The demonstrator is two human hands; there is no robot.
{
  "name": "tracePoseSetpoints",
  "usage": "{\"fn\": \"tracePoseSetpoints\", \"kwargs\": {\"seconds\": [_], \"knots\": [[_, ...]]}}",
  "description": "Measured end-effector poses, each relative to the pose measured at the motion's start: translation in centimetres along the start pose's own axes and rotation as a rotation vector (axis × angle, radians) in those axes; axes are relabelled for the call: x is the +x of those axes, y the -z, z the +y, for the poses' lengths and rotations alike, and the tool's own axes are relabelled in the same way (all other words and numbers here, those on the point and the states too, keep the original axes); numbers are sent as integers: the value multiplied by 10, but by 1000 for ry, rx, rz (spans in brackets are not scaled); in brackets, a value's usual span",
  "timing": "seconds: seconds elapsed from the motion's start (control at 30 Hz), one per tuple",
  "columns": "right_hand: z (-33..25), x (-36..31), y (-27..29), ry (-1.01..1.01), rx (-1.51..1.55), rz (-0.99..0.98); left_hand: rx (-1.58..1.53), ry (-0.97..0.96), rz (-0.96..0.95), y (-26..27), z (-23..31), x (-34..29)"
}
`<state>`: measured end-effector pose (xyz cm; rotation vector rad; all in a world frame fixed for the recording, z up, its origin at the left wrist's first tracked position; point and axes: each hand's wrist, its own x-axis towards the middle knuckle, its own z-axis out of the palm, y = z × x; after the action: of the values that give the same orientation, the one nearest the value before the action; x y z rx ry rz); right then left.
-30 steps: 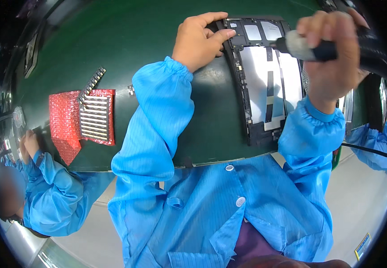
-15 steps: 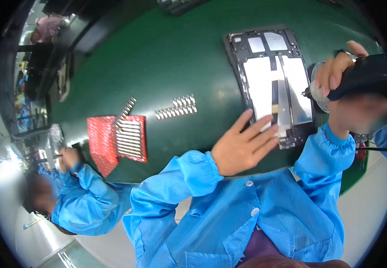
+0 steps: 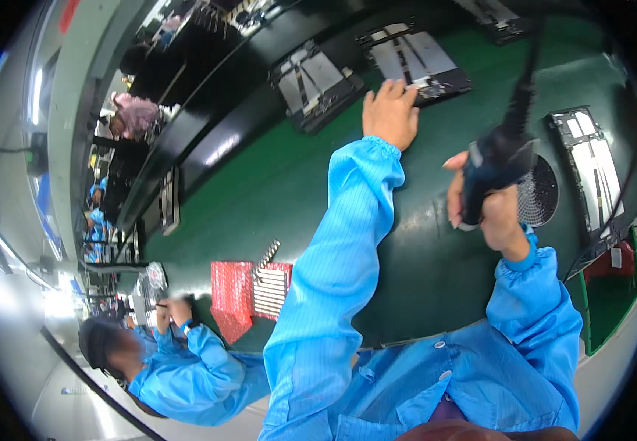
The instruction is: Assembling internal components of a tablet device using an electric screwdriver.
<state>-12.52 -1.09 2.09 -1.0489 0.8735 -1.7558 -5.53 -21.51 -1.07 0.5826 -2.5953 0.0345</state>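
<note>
My left hand reaches to the far side of the table. Its fingers are stretched out and touch the near edge of an opened tablet with silvery panels in a black frame. My right hand is wrapped round a dark electric screwdriver, held over the table with its cable running up and away. Where the screwdriver's tip points is hidden. Left of the touched tablet lies a similar opened tablet. Another opened tablet lies at the right, beyond a round perforated disc.
Red bubble wrap with rows of small metal strips lies left of my left arm. A further tablet is at the far right edge. A person in blue works at the left. Below the table's right side is a green-edged bin.
The view has swung toward the far side. My left hand has left the near tablet, which now lies right of the disc, and reached a far one. My right hand still grips the screwdriver.
</note>
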Motion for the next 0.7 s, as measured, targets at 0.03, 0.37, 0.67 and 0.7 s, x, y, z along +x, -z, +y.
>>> {"fn": "tracePoseSetpoints", "kwargs": {"seconds": [0.03, 0.37, 0.67, 0.7], "knots": [[3, 0, 0, 25, -3, 9, 107, 129, -39, -4, -3, 7], [-7, -3, 2, 90, 20, -146, 329, 213, -324, 4, -95, -3], [-11, 0, 7, 146, -112, -205, 474, 639, -516, 52, -137, -25], [-13, 0, 7, 154, -122, -188, 494, 625, -379, 60, -137, -29]]}}
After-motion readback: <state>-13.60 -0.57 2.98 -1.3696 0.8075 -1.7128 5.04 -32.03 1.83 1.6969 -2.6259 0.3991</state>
